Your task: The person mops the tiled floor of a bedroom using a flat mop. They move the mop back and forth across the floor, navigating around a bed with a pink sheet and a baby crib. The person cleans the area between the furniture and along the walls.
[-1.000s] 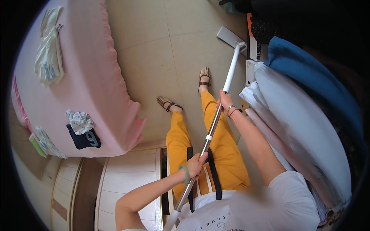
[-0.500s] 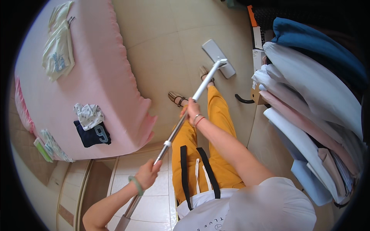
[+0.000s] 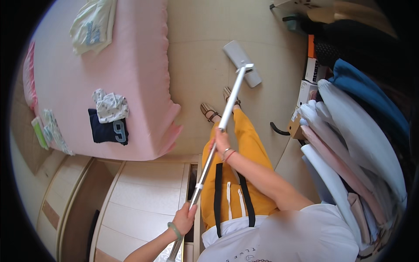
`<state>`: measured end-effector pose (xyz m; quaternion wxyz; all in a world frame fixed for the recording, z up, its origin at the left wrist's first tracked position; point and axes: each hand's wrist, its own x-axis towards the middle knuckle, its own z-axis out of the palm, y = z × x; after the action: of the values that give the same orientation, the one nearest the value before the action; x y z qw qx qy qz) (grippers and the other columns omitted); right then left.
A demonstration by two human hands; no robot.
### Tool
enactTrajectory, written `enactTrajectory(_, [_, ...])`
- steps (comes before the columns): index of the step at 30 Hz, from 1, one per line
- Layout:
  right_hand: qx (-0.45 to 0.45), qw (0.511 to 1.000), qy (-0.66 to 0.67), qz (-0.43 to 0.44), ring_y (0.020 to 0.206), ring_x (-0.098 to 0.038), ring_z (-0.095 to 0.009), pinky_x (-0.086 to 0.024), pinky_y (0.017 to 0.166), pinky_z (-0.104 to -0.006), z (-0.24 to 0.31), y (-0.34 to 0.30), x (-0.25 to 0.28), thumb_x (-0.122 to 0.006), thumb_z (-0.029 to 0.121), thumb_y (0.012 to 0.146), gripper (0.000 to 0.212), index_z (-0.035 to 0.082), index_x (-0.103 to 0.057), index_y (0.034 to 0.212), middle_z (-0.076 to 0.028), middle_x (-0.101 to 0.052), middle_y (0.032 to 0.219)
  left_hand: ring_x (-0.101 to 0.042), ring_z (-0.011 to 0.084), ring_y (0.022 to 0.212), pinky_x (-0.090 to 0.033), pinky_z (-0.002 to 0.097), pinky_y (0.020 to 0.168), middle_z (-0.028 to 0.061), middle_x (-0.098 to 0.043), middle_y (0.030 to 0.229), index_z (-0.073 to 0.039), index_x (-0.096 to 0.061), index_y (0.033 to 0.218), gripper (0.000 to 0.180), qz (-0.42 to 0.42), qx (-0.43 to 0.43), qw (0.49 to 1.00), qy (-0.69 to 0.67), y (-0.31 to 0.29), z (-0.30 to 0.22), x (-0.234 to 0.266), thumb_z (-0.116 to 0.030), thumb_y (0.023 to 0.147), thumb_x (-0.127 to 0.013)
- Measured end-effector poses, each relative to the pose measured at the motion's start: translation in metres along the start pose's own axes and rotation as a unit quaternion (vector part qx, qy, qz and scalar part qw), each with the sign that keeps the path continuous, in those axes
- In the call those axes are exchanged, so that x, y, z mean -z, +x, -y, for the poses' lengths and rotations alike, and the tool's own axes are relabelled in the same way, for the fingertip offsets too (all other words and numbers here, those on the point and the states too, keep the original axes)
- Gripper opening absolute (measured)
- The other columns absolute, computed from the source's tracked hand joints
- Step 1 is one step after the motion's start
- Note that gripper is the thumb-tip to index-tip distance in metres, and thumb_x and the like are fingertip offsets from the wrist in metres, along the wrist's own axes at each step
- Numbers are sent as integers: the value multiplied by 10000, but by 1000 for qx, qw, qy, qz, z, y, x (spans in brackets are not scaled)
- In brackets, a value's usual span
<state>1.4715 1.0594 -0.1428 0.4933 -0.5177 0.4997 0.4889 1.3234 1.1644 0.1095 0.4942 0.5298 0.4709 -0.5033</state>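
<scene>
Gripping a long silver mop handle with both hands, the person stands on the beige tiled floor beside a bed. The right hand is closed around the middle of the handle, with a bracelet at its wrist, while the left hand is closed around the near end, lower in the view, a green bangle on that wrist. The handle slants up and to the right toward the flat white mop head, which lies on the floor at the far end, just beyond the person's sandalled feet. Yellow trousers and a white shirt fill the near part of the picture. To the left, the bed with a pink cover carries a dark blue garment with a patterned white cloth lying partly on it, and a pale folded garment at its far end. To the right, hanging clothes in white, pink and blue crowd the edge, with cardboard boxes on the floor just beside them. Pale wooden cabinet fronts lie near left.
</scene>
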Motion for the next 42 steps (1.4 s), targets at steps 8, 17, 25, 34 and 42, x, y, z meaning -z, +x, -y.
enactTrajectory(8, [86, 993, -45, -61, 400, -409, -133, -394, 357, -311, 143, 81, 89, -476, 332, 886, 263, 117, -389, 763, -2, -393, 528, -398, 125, 426, -332, 277, 386, 27, -405, 569, -84, -402, 845, 284, 180, -1, 960, -214, 93, -129, -56, -353, 935, -409])
enactTrajectory(17, [105, 974, -184, -79, 337, -491, -222, -433, 316, -367, 111, 52, 19, -425, 248, 877, 327, 19, -406, 644, -94, -442, 454, -306, 59, 437, -275, 217, 382, -33, -348, 587, -105, -409, 837, 262, 169, 66, 920, -347, 59, -95, -19, -344, 945, -395])
enactTrajectory(25, [14, 945, -324, 55, 341, -520, -222, -436, 311, -362, -6, -15, -24, -410, 199, 889, 258, -9, -396, 735, -104, -477, 495, -266, 58, 424, -250, 213, 379, -33, -322, 564, -111, -390, 845, 309, 126, 187, 823, -521, -39, -23, -63, -401, 949, -359])
enactTrajectory(34, [134, 883, -442, 80, 360, -546, -227, -435, 332, -343, 56, 34, -52, -401, 195, 882, 298, -1, -421, 659, -100, -497, 471, -296, 74, 393, -270, 235, 339, -25, -304, 539, -117, -369, 816, 340, 142, 100, 812, -557, 34, -52, -77, -426, 949, -326])
enactTrajectory(42, [194, 845, -497, 31, 409, -541, -223, -457, 362, -367, 146, 97, -137, -400, 179, 846, 235, -22, -432, 727, -112, -507, 558, -268, 33, 432, -261, 186, 373, -48, -315, 577, -109, -386, 840, 348, 128, -43, 791, -597, 131, -92, -33, -438, 945, -338])
